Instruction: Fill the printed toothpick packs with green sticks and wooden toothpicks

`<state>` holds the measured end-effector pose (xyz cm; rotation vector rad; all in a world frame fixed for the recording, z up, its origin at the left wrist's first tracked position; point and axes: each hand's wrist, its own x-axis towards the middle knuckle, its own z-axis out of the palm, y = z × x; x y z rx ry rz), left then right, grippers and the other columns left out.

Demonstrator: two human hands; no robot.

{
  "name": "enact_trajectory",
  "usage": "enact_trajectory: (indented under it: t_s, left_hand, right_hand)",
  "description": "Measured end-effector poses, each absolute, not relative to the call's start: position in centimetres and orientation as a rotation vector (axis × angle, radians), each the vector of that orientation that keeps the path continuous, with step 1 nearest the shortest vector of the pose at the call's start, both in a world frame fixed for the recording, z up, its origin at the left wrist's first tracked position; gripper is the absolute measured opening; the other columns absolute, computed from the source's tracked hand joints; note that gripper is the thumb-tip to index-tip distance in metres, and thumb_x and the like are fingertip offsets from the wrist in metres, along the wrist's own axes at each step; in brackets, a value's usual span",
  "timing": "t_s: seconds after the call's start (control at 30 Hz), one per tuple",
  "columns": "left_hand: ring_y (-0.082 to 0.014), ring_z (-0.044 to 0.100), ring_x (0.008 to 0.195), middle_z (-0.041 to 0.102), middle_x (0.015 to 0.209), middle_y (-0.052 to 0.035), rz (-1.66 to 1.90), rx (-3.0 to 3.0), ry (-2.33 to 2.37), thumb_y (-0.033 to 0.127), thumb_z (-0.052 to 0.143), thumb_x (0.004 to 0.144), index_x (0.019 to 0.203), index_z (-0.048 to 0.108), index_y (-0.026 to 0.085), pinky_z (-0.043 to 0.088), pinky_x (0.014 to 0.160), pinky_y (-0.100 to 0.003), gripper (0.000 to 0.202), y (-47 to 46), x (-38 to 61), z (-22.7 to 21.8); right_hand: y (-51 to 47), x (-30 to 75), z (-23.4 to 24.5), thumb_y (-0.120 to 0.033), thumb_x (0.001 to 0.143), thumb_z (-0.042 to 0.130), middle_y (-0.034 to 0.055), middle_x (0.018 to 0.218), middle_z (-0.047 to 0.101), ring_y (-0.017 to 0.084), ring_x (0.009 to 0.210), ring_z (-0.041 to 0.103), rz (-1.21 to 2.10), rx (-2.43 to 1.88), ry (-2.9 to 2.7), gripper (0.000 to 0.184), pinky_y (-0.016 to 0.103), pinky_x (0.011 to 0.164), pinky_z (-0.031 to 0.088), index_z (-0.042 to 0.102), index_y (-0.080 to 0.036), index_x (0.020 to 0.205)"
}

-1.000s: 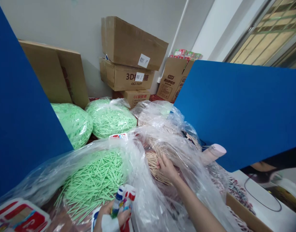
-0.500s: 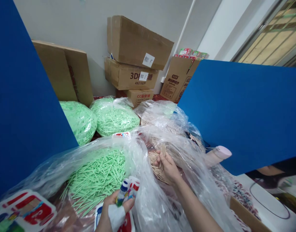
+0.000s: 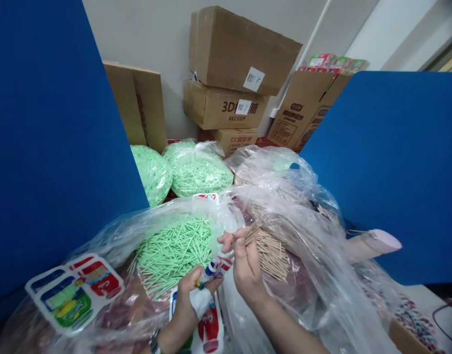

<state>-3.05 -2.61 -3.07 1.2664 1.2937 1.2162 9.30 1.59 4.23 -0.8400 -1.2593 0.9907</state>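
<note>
My right hand (image 3: 245,263) is closed on a small bunch of tan wooden sticks (image 3: 252,231), lifted just above the pile of tan sticks (image 3: 272,250) in an open clear plastic bag (image 3: 322,255). My left hand (image 3: 191,295) grips a small printed packet (image 3: 216,268) with red, white and blue colours, together with a white cloth or wrapper. The two hands are close together, right hand just above and right of the left. A bag of green sticks (image 3: 172,250) lies directly behind my left hand.
Two more bags of green sticks (image 3: 196,169) sit further back. Blue boards stand at the left (image 3: 52,147) and right (image 3: 395,162). Stacked cardboard boxes (image 3: 229,83) line the wall. Printed label sheets (image 3: 74,292) lie at lower left. A pink-tipped object (image 3: 377,243) lies at right.
My right hand has lifted out of the tan stick pile with a few sticks and moved toward my left hand. The view has swung left and down.
</note>
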Motion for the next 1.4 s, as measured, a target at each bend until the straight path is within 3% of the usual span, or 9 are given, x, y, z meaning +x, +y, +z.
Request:
enact_trajectory:
  t_s: [0.27,0.43,0.6,0.8,0.9,1.03,1.13,1.2,1.4]
  left_hand:
    - [-0.0148,0.048,0.062,0.050,0.066,0.0019,1.229,1.406,1.341,0.028,0.065,0.080,0.068,0.056,0.017,0.039,0.058,-0.023,0.019,-2.2,-3.4,-3.0]
    - [-0.0144,0.046,0.061,0.047,0.065,0.0024,1.229,1.540,1.346,0.026,0.062,0.082,0.064,0.050,0.018,0.038,0.059,-0.023,0.023,-1.9,-3.8,-3.0]
    - [-0.0153,0.048,0.063,0.048,0.066,0.0020,1.235,1.526,1.348,0.025,0.063,0.082,0.066,0.054,0.018,0.038,0.060,-0.024,0.019,-1.5,-4.1,-2.4]
    - [-0.0150,0.047,0.062,0.048,0.066,0.0019,1.196,1.489,1.337,0.027,0.063,0.082,0.066,0.055,0.018,0.038,0.059,-0.024,0.020,-1.5,-4.4,-2.3]
    - [-0.0150,0.047,0.061,0.049,0.065,0.0020,1.224,1.482,1.329,0.026,0.064,0.080,0.064,0.056,0.018,0.039,0.058,-0.024,0.020,-1.6,-4.9,-2.7]
    - [-0.0160,0.051,0.060,0.052,0.063,0.0017,1.176,1.481,1.429,0.030,0.067,0.078,0.066,0.062,0.017,0.041,0.057,-0.024,0.018,-1.7,-6.1,-3.5]
    - [-0.0169,0.053,0.059,0.056,0.063,0.0007,1.116,1.527,1.449,0.033,0.067,0.077,0.069,0.064,0.017,0.042,0.057,-0.025,0.018,-1.8,-6.6,-4.2]
    - [-0.0175,0.054,0.061,0.058,0.066,-0.0001,1.099,1.527,1.416,0.034,0.066,0.079,0.072,0.065,0.017,0.042,0.058,-0.025,0.018,-2.0,-6.5,-4.7]
    - [-0.0150,0.050,0.058,0.051,0.061,0.0022,1.082,1.615,1.392,0.027,0.066,0.079,0.061,0.058,0.018,0.039,0.055,-0.023,0.022,-2.2,-6.1,-4.1]
  right_hand:
    - [1.1,8.8,3.3,-0.034,0.100,0.032,0.0017,0.088,0.056,0.018,0.108,0.051,0.883,-0.967,-1.384,0.019,0.041,0.100,0.035,0.049,-0.024,0.098]
    - [0.7,8.9,2.8,-0.036,0.100,0.031,0.0048,0.098,0.060,0.020,0.115,0.049,0.951,-1.018,-1.378,0.023,0.037,0.094,0.043,0.051,-0.024,0.099]
    - [0.6,9.9,2.6,-0.038,0.095,0.043,0.0101,0.137,0.046,0.023,0.125,0.046,1.032,-1.009,-1.525,0.030,0.037,0.095,0.047,0.046,-0.025,0.122]
    - [0.8,11.1,3.8,-0.033,0.096,0.040,0.0088,0.143,0.044,0.024,0.132,0.040,0.911,-0.987,-1.723,0.047,0.048,0.107,0.036,0.031,-0.029,0.142]
    - [1.1,12.0,4.0,-0.033,0.093,0.048,0.0080,0.138,0.051,0.026,0.130,0.044,0.796,-0.902,-2.076,0.048,0.048,0.110,0.030,0.040,-0.027,0.140]
    - [3.7,16.6,2.8,-0.031,0.098,0.034,0.0098,0.125,0.060,0.021,0.107,0.060,0.567,-1.226,-1.831,0.039,0.038,0.092,0.048,0.044,-0.023,0.135]
    - [6.2,21.2,0.8,-0.023,0.097,0.032,0.0091,0.105,0.067,0.020,0.097,0.061,0.239,-1.796,-2.129,0.032,0.034,0.087,0.047,0.061,-0.018,0.110]
    - [7.1,23.2,-1.1,-0.015,0.089,0.044,0.0115,0.091,0.070,0.023,0.087,0.063,0.244,-1.912,-2.244,0.022,0.034,0.082,0.047,0.067,-0.015,0.088]
    - [7.1,23.8,-5.4,0.003,0.072,0.045,0.0190,0.098,0.069,0.028,0.096,0.061,0.278,-1.989,-2.344,0.029,0.036,0.086,0.042,0.068,-0.011,0.084]
